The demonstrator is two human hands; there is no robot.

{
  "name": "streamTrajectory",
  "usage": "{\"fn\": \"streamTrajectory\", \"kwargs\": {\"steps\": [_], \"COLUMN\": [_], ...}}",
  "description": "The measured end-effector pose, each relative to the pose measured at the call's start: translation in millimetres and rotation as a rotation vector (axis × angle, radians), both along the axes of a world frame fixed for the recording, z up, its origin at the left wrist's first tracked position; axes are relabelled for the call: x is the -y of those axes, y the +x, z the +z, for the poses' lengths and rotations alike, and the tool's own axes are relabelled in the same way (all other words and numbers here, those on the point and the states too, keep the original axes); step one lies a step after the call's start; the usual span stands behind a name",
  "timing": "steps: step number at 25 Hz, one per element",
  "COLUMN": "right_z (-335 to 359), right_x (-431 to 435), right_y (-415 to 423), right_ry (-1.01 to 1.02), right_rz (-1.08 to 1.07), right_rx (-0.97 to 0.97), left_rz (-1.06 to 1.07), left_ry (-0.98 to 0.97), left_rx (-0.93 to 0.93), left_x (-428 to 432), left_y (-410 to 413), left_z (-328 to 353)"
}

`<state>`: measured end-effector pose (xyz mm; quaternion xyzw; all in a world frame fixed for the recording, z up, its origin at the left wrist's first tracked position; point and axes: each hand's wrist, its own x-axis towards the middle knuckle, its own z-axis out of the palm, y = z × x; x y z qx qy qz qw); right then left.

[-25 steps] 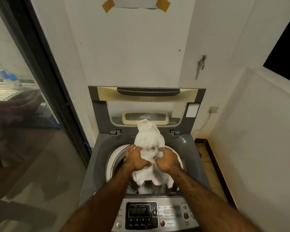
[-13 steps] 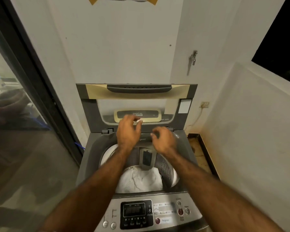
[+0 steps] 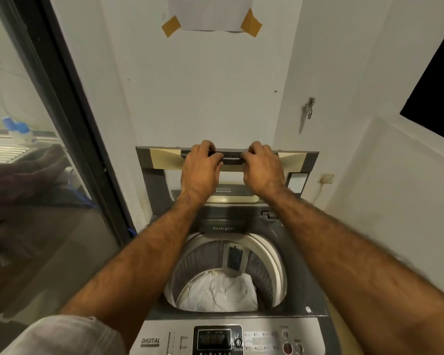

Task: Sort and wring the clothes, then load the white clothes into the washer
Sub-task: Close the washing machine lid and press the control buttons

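Note:
A grey top-loading washer (image 3: pixel 303 254) stands before me with its lid (image 3: pixel 164 160) raised upright against the wall. White clothes (image 3: pixel 218 293) lie crumpled at the bottom of the drum. My left hand (image 3: pixel 200 167) and my right hand (image 3: pixel 263 167) both curl over the dark handle bar (image 3: pixel 231 155) at the lid's top edge, side by side. Both forearms reach across the open drum.
The control panel (image 3: pixel 215 338) sits at the washer's near edge. A glass door with a dark frame (image 3: pixel 69 103) runs along the left. White walls close in behind and on the right, with a wall socket (image 3: pixel 326 178) and a taped paper (image 3: pixel 210 14).
One second ago both hands held a white garment over the drum. They let it drop inside, then rose and took hold of the lid's handle.

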<state>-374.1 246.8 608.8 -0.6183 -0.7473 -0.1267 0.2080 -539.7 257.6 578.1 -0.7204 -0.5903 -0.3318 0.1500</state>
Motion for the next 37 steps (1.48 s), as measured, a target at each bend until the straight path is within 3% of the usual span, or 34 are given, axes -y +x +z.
{"fn": "streamTrajectory", "kwargs": {"steps": [5,22,27,32,37], "right_z": [-17.2,-37.9,-70.4,-119.6,-143.9], "right_x": [22.4,131.8,169.7,196.8,187.8], "right_y": [6.1,25.7,34.1,36.9,35.0], "right_ry": [0.048,-0.192,-0.317,-0.533,-0.614], "right_rz": [0.049,0.254,0.338,0.329,0.322], "right_rx": [0.050,0.163,0.150,0.108,0.067], "left_rz": [-0.087,-0.153,-0.147,-0.139,-0.160], "left_ry": [0.033,-0.232,-0.368,-0.673,-0.737], "left_rx": [-0.075,-0.113,-0.095,-0.033,-0.014], "left_x": [21.9,149.9,196.2,223.7,215.2], "left_y": [-4.4,-1.1,-1.7,4.6,-0.4], "left_z": [-8.7,-35.7,-63.6,-101.6,-124.8]}}
